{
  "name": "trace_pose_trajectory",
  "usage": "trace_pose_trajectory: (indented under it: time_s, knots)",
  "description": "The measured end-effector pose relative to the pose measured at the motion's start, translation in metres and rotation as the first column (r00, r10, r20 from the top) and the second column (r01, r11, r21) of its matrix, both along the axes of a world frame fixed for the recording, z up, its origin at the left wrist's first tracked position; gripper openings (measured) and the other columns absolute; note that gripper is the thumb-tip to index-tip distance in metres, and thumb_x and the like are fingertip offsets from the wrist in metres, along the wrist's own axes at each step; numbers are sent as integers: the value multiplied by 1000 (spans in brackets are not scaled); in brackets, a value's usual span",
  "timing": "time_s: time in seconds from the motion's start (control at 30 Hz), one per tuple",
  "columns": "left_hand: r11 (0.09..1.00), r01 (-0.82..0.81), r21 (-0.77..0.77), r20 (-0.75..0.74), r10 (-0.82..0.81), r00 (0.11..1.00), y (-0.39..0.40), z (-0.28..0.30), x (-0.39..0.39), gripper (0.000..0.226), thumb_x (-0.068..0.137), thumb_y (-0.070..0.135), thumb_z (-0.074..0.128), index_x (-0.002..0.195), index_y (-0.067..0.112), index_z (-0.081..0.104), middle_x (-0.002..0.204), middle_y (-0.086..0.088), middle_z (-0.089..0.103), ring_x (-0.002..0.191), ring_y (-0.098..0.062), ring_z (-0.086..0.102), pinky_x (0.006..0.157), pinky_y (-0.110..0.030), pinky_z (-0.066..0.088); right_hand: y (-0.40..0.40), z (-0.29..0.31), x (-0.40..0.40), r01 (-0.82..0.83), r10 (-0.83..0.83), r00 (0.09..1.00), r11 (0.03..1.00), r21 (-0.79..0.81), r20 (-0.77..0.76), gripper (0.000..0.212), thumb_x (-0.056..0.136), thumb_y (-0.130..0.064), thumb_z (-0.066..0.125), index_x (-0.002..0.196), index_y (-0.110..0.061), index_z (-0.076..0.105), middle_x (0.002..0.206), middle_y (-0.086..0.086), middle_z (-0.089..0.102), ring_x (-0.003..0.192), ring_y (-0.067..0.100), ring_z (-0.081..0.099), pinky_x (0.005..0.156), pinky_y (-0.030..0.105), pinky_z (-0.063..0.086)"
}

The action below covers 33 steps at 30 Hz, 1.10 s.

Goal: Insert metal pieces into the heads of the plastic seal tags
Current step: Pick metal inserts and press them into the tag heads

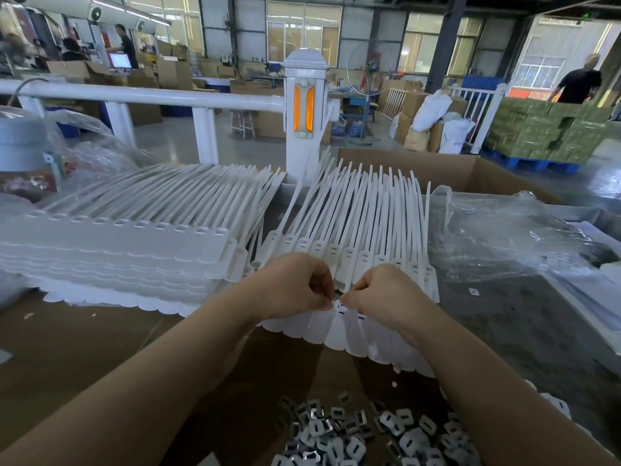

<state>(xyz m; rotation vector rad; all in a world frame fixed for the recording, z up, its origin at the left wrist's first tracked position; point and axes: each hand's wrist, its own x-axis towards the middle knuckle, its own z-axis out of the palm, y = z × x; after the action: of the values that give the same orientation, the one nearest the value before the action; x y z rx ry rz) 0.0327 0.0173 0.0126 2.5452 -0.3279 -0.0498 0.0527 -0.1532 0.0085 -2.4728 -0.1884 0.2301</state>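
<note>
- Left hand (295, 284) and right hand (383, 290) are pinching, fingers curled, at one tag head (339, 306) near the bench's front middle; whether a metal piece is between the fingertips cannot be told.
- Fanned seal tags (353, 237) are lying mid-bench; a stacked batch (134, 250) is sitting toward the left edge.
- Loose metal pieces (363, 432) are heaped at the front edge: judging by this, much is remaining.
- No legible writing or labels.

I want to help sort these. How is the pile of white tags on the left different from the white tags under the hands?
The left stack is piled neatly in many layers; the tags under the hands lie fanned in a thin row. Nobody touches the left stack; the left hand and right hand pinch at the fanned tags. Both are white plastic with long tails pointing away.
</note>
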Motion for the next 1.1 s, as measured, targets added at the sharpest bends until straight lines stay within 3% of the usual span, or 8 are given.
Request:
trace_pose_trajectory:
  time_s: [0.13, 0.27, 0.37, 0.47, 0.67, 0.77, 1.1]
  knots:
    - [999, 41, 33, 54, -43, 998, 1, -1, -2, 18, 85, 26, 74, 83, 39, 62, 74, 15, 59, 66, 5, 55, 57, -7, 38, 1, 3, -1, -28, 29, 999, 997, -75, 17, 18, 83, -29, 74, 79, -12, 72, 86, 11, 72, 78, 23, 68, 67, 34, 53]
    - [990, 102, 102, 134, -116, 984, 3, -2, -4, 21, 88, 24, 70, 102, 40, 68, 83, 15, 60, 73, -1, 56, 66, -15, 43, -1, 7, -2, -24, 24, 1000, 1000, 2, -15, 14, 85, -25, 73, 74, -21, 65, 85, 4, 70, 75, 14, 63, 66, 29, 51]
    - [977, 149, 150, 177, -175, 969, 3, -1, -6, 24, 89, 22, 68, 106, 39, 72, 83, 19, 56, 73, 2, 54, 71, -16, 45, -4, 6, -2, 21, -18, 1000, 994, 105, -24, 7, 90, -19, 61, 85, -17, 66, 81, 5, 67, 74, 18, 64, 69, 34, 53]
    - [958, 180, 223, 195, -225, 955, 0, 1, -9, 27, 91, 20, 64, 109, 37, 72, 83, 23, 53, 73, 5, 52, 71, -14, 42, -5, 3, 0, 47, -38, 998, 982, 183, -50, 8, 91, -18, 58, 91, -13, 65, 73, 4, 61, 62, 13, 54, 61, 29, 45]
    - [924, 197, 326, 206, -273, 940, -6, 6, -13, 28, 95, 21, 55, 115, 35, 68, 81, 26, 42, 70, 8, 44, 64, -10, 28, -6, 0, 2, 46, -41, 999, 976, 211, -28, 8, 93, -22, 61, 89, -16, 64, 73, 4, 60, 64, 14, 54, 61, 29, 43]
    - [918, 194, 346, 193, -272, 943, -9, 7, -14, 27, 97, 21, 52, 116, 33, 66, 91, 22, 46, 80, 2, 45, 69, -14, 31, -7, 0, 2, 44, -39, 999, 977, 211, -28, 8, 93, -22, 60, 89, -16, 64, 72, 3, 61, 62, 13, 54, 59, 28, 42]
    - [897, 189, 398, 150, -268, 952, -10, 17, -20, 28, 96, 31, 55, 121, 36, 68, 93, 15, 56, 85, -4, 51, 71, -21, 37, -13, 5, 4, 137, -70, 981, 910, 391, -180, 7, 94, -18, 60, 91, -12, 61, 53, 1, 53, 31, 6, 36, 33, 17, 28]
